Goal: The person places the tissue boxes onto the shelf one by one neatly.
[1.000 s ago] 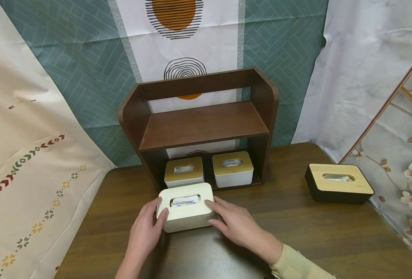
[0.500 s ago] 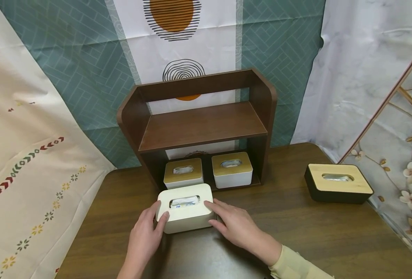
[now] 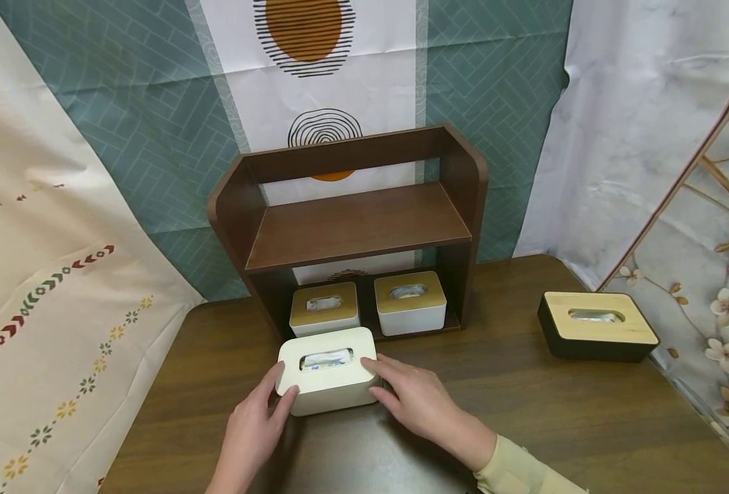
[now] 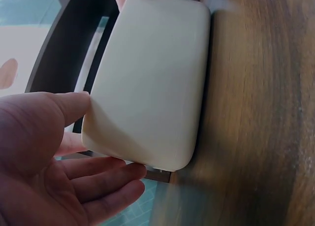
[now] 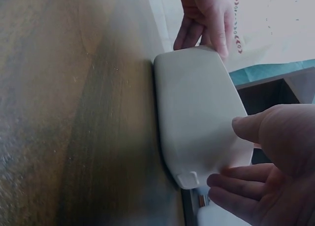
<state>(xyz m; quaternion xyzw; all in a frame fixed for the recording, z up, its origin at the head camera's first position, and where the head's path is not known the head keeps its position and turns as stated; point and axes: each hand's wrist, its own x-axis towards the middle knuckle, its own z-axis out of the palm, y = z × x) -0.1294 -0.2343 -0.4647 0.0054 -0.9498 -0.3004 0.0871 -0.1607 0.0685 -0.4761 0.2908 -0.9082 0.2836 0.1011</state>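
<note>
"Where was the white box (image 3: pixel 335 379)?"

"It was on the table (image 3: pixel 525 418), just in front of the brown shelf (image 3: pixel 364 223)."

"Which way did it point?"

"Its long way went from side to side, nearly in line with the front of the shelf. One short end was at the person's left and the other at the right. One long, plain side faced the person, and the lid looked up. The slot (image 3: pixel 326 359) in the lid was long too, and it went the same way as the box."

"What did the hands do?"

"The left hand (image 3: pixel 252 422) held the left end, with its thumb near the front edge of the lid. The right hand (image 3: pixel 420 398) held the right end, with one finger on top and the thumb on the long side. So the box was between them."

"What else was there?"

"Two smaller boxes with gold lids were on the low shelf: a left small box (image 3: pixel 324 314) and a right small box (image 3: pixel 410 315). The white box hid a bit of the left one. A black box (image 3: pixel 599 348) with a light wood lid was well apart, far to the right."
</note>
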